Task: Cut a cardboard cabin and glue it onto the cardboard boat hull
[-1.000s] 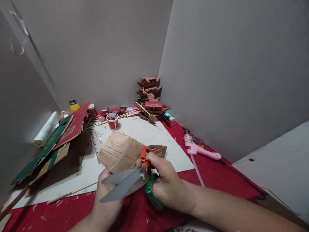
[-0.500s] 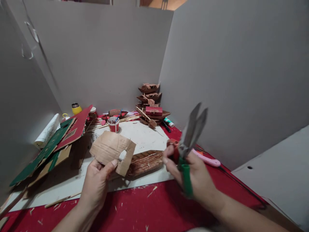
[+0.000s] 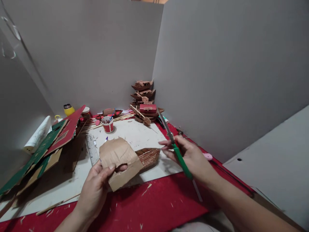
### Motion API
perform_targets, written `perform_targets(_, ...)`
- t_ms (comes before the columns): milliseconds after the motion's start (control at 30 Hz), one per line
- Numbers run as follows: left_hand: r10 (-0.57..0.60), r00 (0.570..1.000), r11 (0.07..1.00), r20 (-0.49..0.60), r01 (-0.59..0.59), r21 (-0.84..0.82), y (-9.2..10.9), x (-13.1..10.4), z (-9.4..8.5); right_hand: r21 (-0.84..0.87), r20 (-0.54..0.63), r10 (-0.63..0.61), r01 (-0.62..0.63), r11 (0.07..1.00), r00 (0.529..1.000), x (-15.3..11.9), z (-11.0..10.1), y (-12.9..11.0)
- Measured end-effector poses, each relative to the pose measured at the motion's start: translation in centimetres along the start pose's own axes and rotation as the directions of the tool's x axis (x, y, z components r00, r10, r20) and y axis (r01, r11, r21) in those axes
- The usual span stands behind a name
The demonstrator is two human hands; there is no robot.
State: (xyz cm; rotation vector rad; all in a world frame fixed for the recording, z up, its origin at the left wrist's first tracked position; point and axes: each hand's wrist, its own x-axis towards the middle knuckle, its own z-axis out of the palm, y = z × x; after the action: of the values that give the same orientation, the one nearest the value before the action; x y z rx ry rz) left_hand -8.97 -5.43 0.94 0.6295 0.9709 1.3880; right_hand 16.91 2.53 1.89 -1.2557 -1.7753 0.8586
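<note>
Pinched between thumb and fingers of my left hand point(image 3: 94, 184) is a piece of brown cardboard point(image 3: 120, 151) with a hole cut in it; a fingertip shows through the hole. My right hand point(image 3: 190, 154) grips a pair of green-handled scissors point(image 3: 180, 158), seen edge-on with the blades pointing up and away to the left. The blades are apart from the cardboard. Behind the cardboard, partly hidden by it, a brown ridged boat hull point(image 3: 151, 158) lies on the white board point(image 3: 135, 132).
Green and red cardboard sheets point(image 3: 36, 154) lean at the left beside a clear ruler point(image 3: 91, 148). A paper cup point(image 3: 107, 125) with a blue stick stands behind. Several model boats point(image 3: 145, 96) are stacked in the corner. A pink-handled tool point(image 3: 208, 156) lies right on the red cloth point(image 3: 149, 206).
The cardboard has turned and tilted lower in my left hand. My right hand has rotated the scissors edge-on and their blades have come to point leftward. The view has shifted right.
</note>
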Motion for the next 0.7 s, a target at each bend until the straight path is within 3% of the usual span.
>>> perform_targets(100, 0.002, 0.996, 0.994, 0.088, -0.011, 0.107, -0.6, 0.0, 0.0, 0.297, 0.173, 0.035, -0.086, 0.951, 0.984, -0.8, 2.1, -1.5)
perform_targets(200, -0.020, 0.986, 0.979, 0.167, -0.015, 0.204, -0.9, -0.3, 0.0, 0.419, 0.259, -0.006, -0.107, 0.902, 0.966, -1.0, 3.8, -2.9)
perform_targets(333, -0.029, 0.984, 0.965, 0.174, -0.017, 0.261, -0.8, -0.5, -0.1, 0.444, 0.264, -0.038, -0.086, 0.892, 0.964, -0.5, 4.8, -4.0)
perform_targets(533, 0.079, 0.990, 0.968, 0.113, -0.104, 0.227, -0.2, 0.0, -0.5, 0.381, 0.112, -0.100, 0.050, 0.923, 0.989, -0.2, 5.2, -4.0)
perform_targets(700, 0.047, 0.991, 0.988, 0.127, -0.065, 0.143, -0.2, 0.1, -0.5, 0.392, 0.194, -0.120, 0.035, 0.919, 0.974, -1.0, 6.2, -3.3)
